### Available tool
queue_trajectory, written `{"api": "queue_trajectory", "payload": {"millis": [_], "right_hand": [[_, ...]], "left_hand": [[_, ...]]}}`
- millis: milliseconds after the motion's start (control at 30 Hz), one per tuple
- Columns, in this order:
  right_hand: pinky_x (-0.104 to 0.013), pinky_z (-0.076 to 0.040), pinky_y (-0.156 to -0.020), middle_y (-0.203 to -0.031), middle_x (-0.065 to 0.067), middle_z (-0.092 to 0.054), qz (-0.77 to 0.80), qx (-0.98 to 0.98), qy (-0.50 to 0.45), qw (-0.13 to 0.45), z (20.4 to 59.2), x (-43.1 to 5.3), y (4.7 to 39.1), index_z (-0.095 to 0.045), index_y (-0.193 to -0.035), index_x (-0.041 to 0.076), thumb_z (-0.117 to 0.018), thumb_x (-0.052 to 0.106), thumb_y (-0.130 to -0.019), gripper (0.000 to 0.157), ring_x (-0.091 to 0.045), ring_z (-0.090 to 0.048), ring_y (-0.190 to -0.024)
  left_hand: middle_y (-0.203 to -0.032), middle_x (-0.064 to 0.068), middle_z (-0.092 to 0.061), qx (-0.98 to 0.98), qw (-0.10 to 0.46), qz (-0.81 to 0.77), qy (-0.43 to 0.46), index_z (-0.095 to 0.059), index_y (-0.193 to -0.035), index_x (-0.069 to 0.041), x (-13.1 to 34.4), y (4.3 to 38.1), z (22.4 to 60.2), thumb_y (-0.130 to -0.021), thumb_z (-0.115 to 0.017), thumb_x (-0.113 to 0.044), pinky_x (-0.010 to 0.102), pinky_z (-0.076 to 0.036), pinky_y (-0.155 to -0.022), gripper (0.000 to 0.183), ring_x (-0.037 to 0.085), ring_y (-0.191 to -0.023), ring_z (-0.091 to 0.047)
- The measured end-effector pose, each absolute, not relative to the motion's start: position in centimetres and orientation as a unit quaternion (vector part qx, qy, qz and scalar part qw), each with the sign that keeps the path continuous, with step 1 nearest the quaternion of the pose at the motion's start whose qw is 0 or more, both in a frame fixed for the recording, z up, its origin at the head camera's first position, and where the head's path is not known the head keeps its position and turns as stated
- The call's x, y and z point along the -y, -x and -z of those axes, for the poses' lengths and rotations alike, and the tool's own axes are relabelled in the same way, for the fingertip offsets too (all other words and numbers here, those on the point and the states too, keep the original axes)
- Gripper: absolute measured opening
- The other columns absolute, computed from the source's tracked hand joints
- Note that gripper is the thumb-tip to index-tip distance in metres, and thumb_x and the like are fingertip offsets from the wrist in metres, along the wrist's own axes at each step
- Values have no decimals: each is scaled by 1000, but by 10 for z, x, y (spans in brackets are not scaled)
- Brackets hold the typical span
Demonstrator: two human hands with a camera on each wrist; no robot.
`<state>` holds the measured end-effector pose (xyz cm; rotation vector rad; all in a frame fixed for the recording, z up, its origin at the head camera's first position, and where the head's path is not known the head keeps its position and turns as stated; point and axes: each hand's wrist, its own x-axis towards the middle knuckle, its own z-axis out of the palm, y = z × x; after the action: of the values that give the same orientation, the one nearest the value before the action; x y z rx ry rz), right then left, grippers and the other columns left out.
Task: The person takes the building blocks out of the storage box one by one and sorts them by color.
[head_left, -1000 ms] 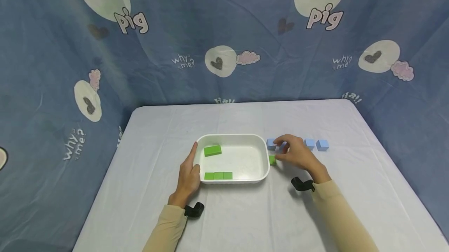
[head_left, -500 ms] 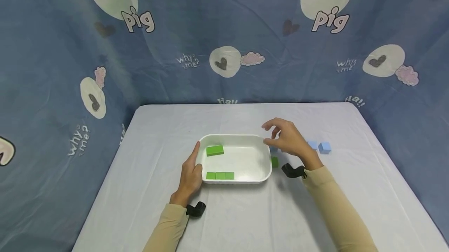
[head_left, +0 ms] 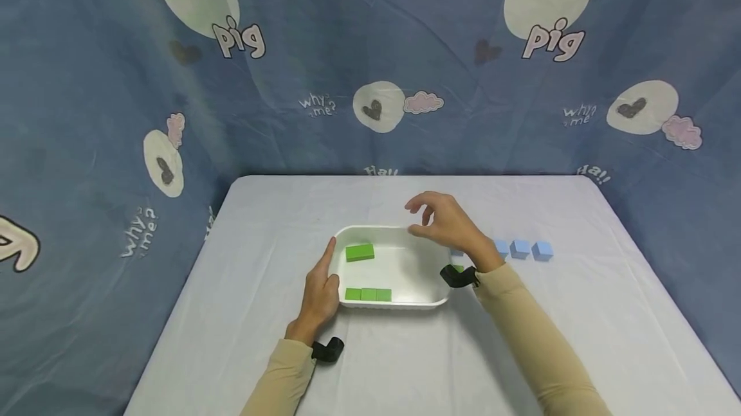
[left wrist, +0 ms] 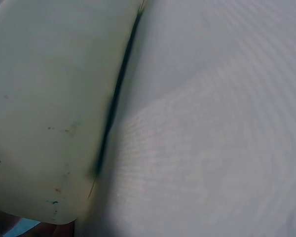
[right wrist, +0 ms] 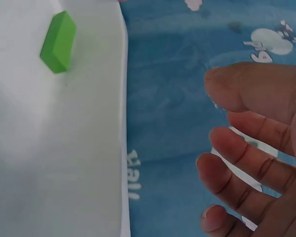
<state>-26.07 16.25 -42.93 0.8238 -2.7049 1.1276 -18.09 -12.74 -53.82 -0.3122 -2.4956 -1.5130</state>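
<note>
Your left grip (head_left: 318, 294) touches the tray (head_left: 412, 274) along its left side, index finger straight; a push there might slide it. Right of this grip, inside, are the green bar (head_left: 360, 253) and three green cubes (head_left: 368, 294); a tilt could shift them. Your right grip (head_left: 446, 220), loosely spread and holding nothing, hangs near the far rim, which it could knock if lowered. Right of it, beyond the blue cubes (head_left: 520, 249), the bench (head_left: 625, 313) gives room.
</note>
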Motion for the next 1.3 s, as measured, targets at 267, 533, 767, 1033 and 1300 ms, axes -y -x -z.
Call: {"api": "queue_trajectory", "payload": {"millis": [267,533,767,1033,1300], "right_hand": [[-34,-53,-68,-105,-9,-71,-360,879,-310,42,436,-142,265,-73,-113,6,-83,10,-82,33,-15,-62,-73],[-29,-52,-67,-103,-5,-71,-337,875,-346,42,445,-115,267,-73,-112,7,-80,12,-84,30,-18,-62,-74],[-24,-50,-60,-97,-4,-71,-321,873,-361,65,457,-95,270,-75,-107,4,-79,12,-82,27,-12,-58,-68],[-23,-50,-59,-95,-1,-72,-321,879,-350,37,468,-82,269,-76,-106,8,-80,16,-84,24,-6,-58,-64],[-25,-54,-63,-103,-6,-76,-318,890,-327,-15,480,-71,269,-76,-113,5,-82,19,-84,33,-5,-62,-65]], "left_hand": [[-161,20,-32,848,107,508,107,-27,-158,4,126,178,538,-84,-37,8,49,-24,-121,75,33,-149,-30],[-162,18,-32,848,99,510,102,-27,-158,4,126,177,538,-85,-38,9,48,-24,-121,74,30,-149,-29],[-162,16,-33,849,93,510,101,-27,-159,3,126,176,540,-85,-38,8,47,-25,-121,74,28,-148,-30],[-161,17,-33,852,94,505,106,-28,-159,3,128,177,538,-86,-39,8,46,-25,-121,73,27,-149,-30],[-161,16,-33,855,101,498,105,-28,-158,4,130,180,537,-86,-39,9,46,-26,-120,74,27,-148,-30]]}}
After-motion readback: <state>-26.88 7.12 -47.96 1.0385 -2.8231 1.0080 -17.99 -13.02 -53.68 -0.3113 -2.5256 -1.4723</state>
